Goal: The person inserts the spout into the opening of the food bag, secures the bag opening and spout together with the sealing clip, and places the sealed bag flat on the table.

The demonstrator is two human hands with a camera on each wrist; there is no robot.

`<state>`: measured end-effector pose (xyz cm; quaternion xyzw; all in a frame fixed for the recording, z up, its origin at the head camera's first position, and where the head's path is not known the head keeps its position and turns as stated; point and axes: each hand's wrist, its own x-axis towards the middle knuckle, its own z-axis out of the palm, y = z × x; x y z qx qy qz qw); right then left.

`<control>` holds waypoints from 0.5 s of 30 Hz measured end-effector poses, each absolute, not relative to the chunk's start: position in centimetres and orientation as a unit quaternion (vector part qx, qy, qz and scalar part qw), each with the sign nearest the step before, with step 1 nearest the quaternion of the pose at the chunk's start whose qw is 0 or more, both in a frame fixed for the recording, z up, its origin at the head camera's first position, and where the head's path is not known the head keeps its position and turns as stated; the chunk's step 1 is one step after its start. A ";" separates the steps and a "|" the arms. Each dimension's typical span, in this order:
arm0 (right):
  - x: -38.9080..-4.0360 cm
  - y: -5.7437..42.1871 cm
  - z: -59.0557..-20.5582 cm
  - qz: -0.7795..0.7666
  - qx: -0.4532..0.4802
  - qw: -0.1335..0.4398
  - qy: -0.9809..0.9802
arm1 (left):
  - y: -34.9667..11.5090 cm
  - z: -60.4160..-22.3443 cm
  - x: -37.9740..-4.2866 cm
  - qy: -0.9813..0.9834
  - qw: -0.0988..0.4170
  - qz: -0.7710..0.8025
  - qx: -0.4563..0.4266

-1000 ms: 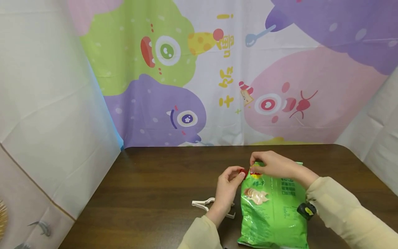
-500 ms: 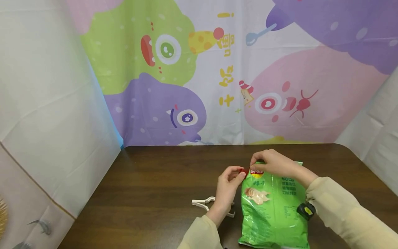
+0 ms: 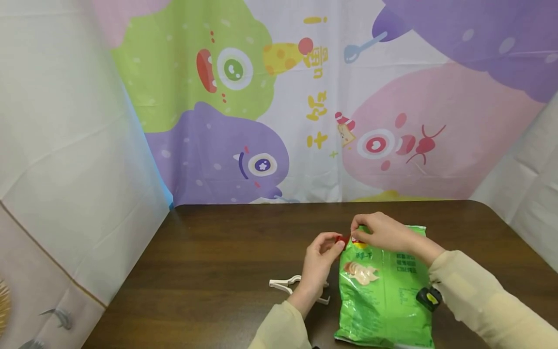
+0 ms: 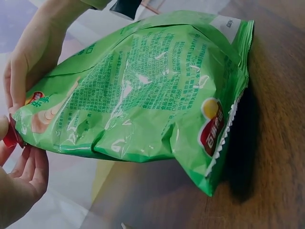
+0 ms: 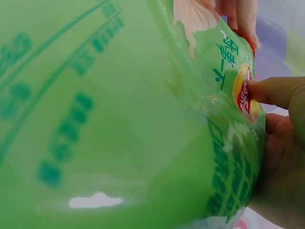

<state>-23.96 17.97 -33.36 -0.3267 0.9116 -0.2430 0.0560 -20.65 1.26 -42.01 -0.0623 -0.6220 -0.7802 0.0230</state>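
Note:
A green potato chip bag (image 3: 383, 295) stands tilted on the table, its top edge at the far side. My left hand (image 3: 320, 259) pinches a small red plastic clip (image 4: 13, 132) between thumb and fingers at the bag's top left corner; most of the clip is hidden. With thumb and fingers my right hand (image 3: 383, 232) pinches the bag's top edge, beside the red and yellow logo (image 5: 245, 93). A white bag clip (image 3: 285, 283) with spread arms lies on the table, partly behind the left wrist.
The dark wooden table (image 3: 196, 271) ends at a printed cartoon curtain (image 3: 270, 121). White cloth walls (image 3: 83, 145) close in the sides. A black wrist device (image 3: 429, 297) sits at the right sleeve, close to the bag's right side.
Both hands keep nearly the same places. The right fingers shift slightly at the bag's top edge, covering more of the logo than half a second ago. The bag moves slightly.

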 end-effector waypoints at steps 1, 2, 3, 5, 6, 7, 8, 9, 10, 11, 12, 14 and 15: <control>-23.9 18.0 -33.4 -0.241 -0.326 0.058 0.912 | 1.3 -42.0 -20.6 -0.622 0.021 -0.780 -0.063; -23.9 18.0 -33.4 -0.239 -0.327 0.060 0.912 | 1.2 -42.1 -20.6 -0.622 0.017 -0.780 -0.064; -23.9 18.0 -33.4 -0.237 -0.324 0.062 0.914 | 1.2 -42.0 -20.6 -0.622 0.013 -0.780 -0.065; -23.9 18.0 -33.4 -0.234 -0.321 0.065 0.915 | 0.9 -42.0 -20.6 -0.621 0.008 -0.781 -0.067; -23.9 18.0 -33.4 -0.232 -0.318 0.064 0.917 | 0.7 -42.0 -20.6 -0.621 0.006 -0.781 -0.068; -23.9 18.1 -33.4 -0.231 -0.313 0.063 0.919 | 0.5 -42.0 -20.6 -0.621 0.005 -0.780 -0.069; -23.9 18.1 -33.4 -0.229 -0.310 0.061 0.921 | 0.2 -42.0 -20.6 -0.623 0.004 -0.779 -0.070; -23.9 18.2 -33.4 -0.227 -0.306 0.059 0.923 | -0.1 -42.0 -20.7 -0.624 0.005 -0.778 -0.072; -24.0 18.2 -33.4 -0.226 -0.305 0.056 0.924 | -0.5 -42.0 -20.8 -0.627 0.004 -0.776 -0.071; -24.0 18.2 -33.4 -0.226 -0.301 0.055 0.925 | -0.8 -42.1 -20.8 -0.631 0.005 -0.773 -0.071; -23.9 18.2 -33.4 -0.225 -0.300 0.053 0.925 | -1.2 -41.8 -20.7 -0.637 0.006 -0.768 -0.074; -23.8 18.2 -33.4 -0.228 -0.297 0.053 0.926 | -1.8 -41.7 -20.7 -0.647 0.011 -0.758 -0.083; -23.8 18.2 -33.4 -0.229 -0.294 0.053 0.927 | -2.1 -41.7 -20.8 -0.650 0.014 -0.755 -0.087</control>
